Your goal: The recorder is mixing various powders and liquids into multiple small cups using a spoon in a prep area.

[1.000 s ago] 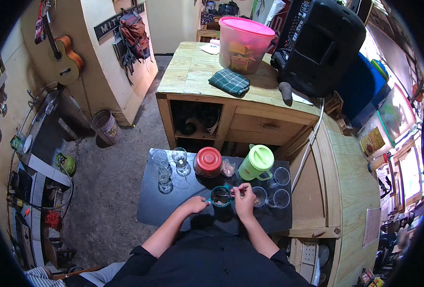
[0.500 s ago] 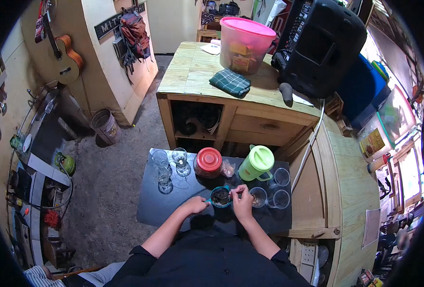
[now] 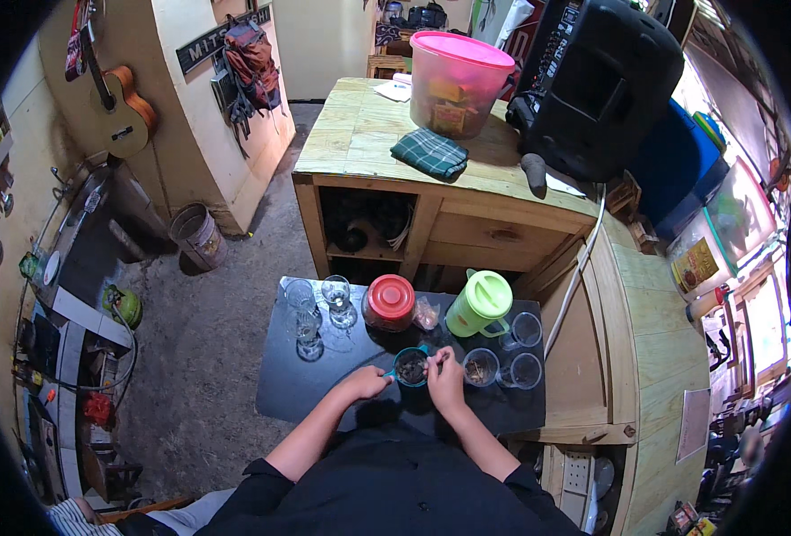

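Note:
My left hand [image 3: 368,382] grips the handle of a round teal strainer [image 3: 397,376], which holds dark, loose leaf-like bits. At the strainer's right rim, my right hand [image 3: 446,374] pinches a thin spoon, mostly hidden by the fingers, its end among the dark bits. Just right of that hand stands a clear plastic cup [image 3: 481,367] with some brownish bits in it. Beyond the strainer are a red-lidded jar [image 3: 388,301], a small plastic bag [image 3: 426,314] of pinkish contents and a light green lidded pitcher [image 3: 479,305].
All this stands on a dark tabletop [image 3: 279,393]. Clear glasses [image 3: 337,300] are at its far left, more clear cups [image 3: 525,371] at its right. A wooden counter [image 3: 351,134] behind carries a pink-lidded tub [image 3: 458,89], a folded green cloth [image 3: 429,154] and a black speaker [image 3: 601,89].
My right hand has shifted slightly left along the strainer's rim, and the spoon with it. My left hand keeps its hold on the handle.

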The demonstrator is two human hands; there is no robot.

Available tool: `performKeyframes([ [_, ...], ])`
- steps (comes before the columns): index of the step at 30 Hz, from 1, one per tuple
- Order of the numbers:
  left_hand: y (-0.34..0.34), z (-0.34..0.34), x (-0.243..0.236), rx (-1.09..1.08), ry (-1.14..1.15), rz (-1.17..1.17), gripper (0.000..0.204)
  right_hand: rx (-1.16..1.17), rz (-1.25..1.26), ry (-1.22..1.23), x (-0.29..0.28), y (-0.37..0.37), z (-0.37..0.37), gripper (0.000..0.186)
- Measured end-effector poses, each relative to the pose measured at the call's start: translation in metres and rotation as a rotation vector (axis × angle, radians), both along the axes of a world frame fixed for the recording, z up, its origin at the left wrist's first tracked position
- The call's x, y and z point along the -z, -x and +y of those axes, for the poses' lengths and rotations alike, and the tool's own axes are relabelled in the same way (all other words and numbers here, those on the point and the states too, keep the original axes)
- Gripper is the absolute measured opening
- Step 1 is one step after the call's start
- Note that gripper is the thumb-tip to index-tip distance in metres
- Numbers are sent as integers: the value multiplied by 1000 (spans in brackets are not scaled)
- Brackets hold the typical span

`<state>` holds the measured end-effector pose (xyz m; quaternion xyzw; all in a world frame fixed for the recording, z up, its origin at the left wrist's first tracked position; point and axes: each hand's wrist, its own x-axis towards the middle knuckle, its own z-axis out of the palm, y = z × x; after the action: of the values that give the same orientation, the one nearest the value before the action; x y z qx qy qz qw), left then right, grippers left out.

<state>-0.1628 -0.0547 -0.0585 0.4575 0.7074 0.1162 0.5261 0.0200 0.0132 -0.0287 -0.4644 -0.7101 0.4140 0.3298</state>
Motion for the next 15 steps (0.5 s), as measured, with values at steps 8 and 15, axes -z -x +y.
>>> performKeyframes([
  [8,1,-1,3,-5,-9,-8,43,80,133,34,-3,-1,8,9],
  [15,-1,-1,-1,-27,16,-25,44,16,-18,-106,12,-4,-6,11],
])
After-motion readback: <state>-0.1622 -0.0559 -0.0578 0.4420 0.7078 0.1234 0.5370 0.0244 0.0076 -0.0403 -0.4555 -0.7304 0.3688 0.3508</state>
